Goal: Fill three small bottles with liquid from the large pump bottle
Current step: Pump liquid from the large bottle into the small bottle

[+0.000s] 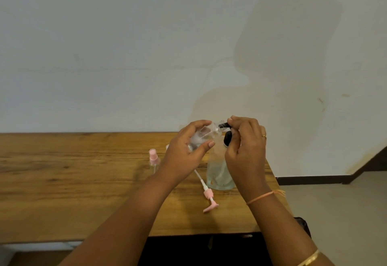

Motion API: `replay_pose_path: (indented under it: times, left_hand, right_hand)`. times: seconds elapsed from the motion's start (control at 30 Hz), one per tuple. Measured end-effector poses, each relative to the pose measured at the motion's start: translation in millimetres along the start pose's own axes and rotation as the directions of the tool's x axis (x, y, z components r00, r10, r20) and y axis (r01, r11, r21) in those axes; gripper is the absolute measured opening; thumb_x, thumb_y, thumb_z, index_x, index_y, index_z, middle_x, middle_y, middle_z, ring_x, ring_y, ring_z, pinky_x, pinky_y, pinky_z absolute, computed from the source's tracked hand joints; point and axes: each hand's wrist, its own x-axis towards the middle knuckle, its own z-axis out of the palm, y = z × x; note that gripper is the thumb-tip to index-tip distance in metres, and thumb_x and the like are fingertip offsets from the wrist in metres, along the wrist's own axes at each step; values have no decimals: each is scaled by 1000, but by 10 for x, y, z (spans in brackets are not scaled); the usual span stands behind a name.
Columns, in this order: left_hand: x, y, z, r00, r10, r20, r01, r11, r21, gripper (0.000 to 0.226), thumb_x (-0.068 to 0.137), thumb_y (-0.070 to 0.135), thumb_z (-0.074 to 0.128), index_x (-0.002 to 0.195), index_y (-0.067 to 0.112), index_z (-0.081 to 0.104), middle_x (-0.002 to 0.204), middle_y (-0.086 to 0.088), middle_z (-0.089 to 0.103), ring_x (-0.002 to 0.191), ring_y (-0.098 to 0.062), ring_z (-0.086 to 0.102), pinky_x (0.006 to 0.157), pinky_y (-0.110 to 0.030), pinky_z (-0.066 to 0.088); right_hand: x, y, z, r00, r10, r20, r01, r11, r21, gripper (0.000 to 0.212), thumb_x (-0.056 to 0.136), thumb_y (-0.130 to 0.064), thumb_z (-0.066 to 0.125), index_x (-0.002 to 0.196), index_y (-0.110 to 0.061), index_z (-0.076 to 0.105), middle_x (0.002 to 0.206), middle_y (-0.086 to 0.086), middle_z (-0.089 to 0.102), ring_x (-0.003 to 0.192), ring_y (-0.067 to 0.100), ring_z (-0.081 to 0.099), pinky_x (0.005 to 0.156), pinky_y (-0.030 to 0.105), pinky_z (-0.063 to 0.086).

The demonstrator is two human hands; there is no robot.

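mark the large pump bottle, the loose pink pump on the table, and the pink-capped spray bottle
large pump bottle (217,173): head view, clear lower body.
loose pink pump (208,194): head view, pink collar.
pink-capped spray bottle (153,155): head view, pink cap.

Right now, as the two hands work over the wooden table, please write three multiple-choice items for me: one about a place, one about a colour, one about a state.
1. Where does the loose pump head lie?
A. On the table, in front of the large bottle
B. On the floor
C. Screwed on a bottle

2. What colour is the cap of the small spray bottle standing left of the hands?
A. Black
B. Pink
C. Green

3. How does the left hand hold the small clear bottle?
A. Upright on the table
B. Upside down
C. Tilted in the air, neck toward the right hand

Answers: A, it rests flat on the wood; B, the sprayer top is pink; C, the right fingers pinch the black nozzle at its mouth.
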Motion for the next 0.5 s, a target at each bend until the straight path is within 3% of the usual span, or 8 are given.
replay_pose_path:
  times: [0.2, 0.4, 0.5]
  left_hand:
    - [8, 7, -1, 1000, 1, -9, -1, 1000, 0, 44, 82, 24, 69, 110, 48, 48, 111, 23, 57, 105, 8, 54, 87, -9, 44]
    - [18, -28, -2, 1000, -5, -15, 6, 999, 40, 44, 81, 25, 70, 112, 47, 48, 115, 16, 58, 109, 2, 54, 94, -25, 47]
    - [19, -12, 13, 1000, -5, -15, 5, 999, 39, 44, 81, 25, 70, 110, 48, 47, 114, 19, 57, 109, 4, 53, 92, -21, 47]
  right_hand:
    - [56, -8, -18, 999, -37, 4, 37, 999, -36, 34, 81, -13, 34, 96, -5, 64, 97, 10, 63, 86, 31, 58, 70, 35, 39]
    - [-1, 80, 16, 996, -76, 41, 80, 991, -107, 35, 80, -12, 35, 97, -9, 65, 98, 8, 64, 85, 29, 57, 66, 37, 39]
    - [7, 43, 2, 997, -70, 20, 72, 994, -79, 33, 80, -11, 36, 96, -8, 65, 97, 8, 64, 85, 29, 58, 65, 35, 39]
